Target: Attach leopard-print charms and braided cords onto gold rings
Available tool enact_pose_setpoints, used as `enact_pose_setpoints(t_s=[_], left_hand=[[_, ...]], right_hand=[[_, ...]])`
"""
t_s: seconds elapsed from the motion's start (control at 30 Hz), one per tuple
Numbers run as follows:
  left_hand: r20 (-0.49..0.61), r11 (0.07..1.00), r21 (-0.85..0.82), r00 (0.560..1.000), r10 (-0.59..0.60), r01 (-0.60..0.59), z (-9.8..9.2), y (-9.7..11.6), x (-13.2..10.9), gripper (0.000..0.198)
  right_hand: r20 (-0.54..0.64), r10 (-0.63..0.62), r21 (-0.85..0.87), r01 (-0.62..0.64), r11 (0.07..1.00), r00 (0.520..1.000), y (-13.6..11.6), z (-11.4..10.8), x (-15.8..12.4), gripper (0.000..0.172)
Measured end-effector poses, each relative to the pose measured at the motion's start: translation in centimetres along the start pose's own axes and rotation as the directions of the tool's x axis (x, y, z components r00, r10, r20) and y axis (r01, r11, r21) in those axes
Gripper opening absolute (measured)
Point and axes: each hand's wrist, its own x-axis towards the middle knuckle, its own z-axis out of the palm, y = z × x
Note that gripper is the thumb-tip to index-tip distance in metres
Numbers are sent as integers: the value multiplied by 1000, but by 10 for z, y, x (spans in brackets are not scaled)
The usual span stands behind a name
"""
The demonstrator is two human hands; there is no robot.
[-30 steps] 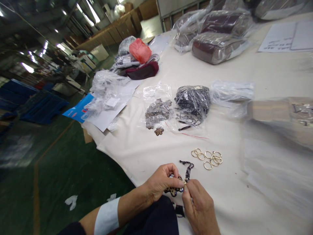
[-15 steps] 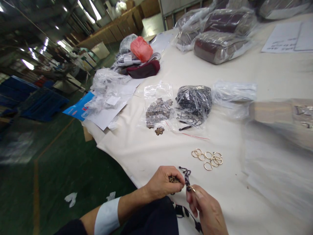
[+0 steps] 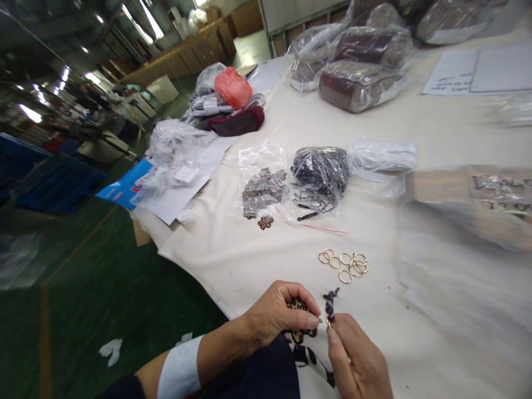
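Note:
My left hand (image 3: 268, 313) pinches a leopard-print, flower-shaped charm (image 3: 297, 336) near its edge; a small gold bit shows at the fingertips. Close beside it, my right hand (image 3: 361, 354) is closed on a gold ring (image 3: 328, 323), part of which the fingers hide. A short dark twisted cord (image 3: 330, 306) stands up from that ring. A small gap separates the charm from the ring. Beyond my hands lie several loose gold rings (image 3: 356, 270) on the white-covered table (image 3: 233, 266). Another leopard charm (image 3: 265, 223) rests farther back.
Behind the loose charm are a clear bag of charms (image 3: 262, 191) and a bag of dark cords (image 3: 320, 172). Wrapped purses (image 3: 357, 86) stand at the back. A plastic-covered beige item (image 3: 440, 188) lies right. The table edge drops to a green floor on the left.
The view has shifted slightly. My left hand now shows more of the leopard charm and a gold bit at its tip. The cord on the right-hand ring has swung more upright.

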Motion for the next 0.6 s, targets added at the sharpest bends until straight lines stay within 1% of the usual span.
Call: enact_pose_setpoints(t_s=[0.1, 0.17, 0.27, 0.37, 0.47, 0.6], left_hand=[[-7, 999, -43, 1000, -12, 12, 2, -1, -1, 27], [-16, 998, -56, 1000, -19, 18, 3, -2, 0, 27], [-27, 998, -53, 999, -26, 24, 4, -2, 2, 26], [-35, 999, -37, 999, -16, 15, 3, -1, 2, 23], [-31, 1000, 19, 999, 13, -12, 2, 0, 1, 22], [-34, 986, 163, 998, 52, -46, 0, 2, 1, 23]], right_hand=[[-49, -81, -29, 80, 996, 995, -5, 2, 4, 15], [-56, -118, -54, 115, 992, 991, -6, 3, 5, 13], [-51, -152, -99, 146, 984, 987, -6, 5, 6, 12], [-48, -157, -118, 151, 982, 986, -4, 7, 6, 12], [-40, -167, -129, 160, 979, 985, -2, 8, 5, 13], [-62, -209, -217, 192, 957, 976, 1, 12, 3, 10]])
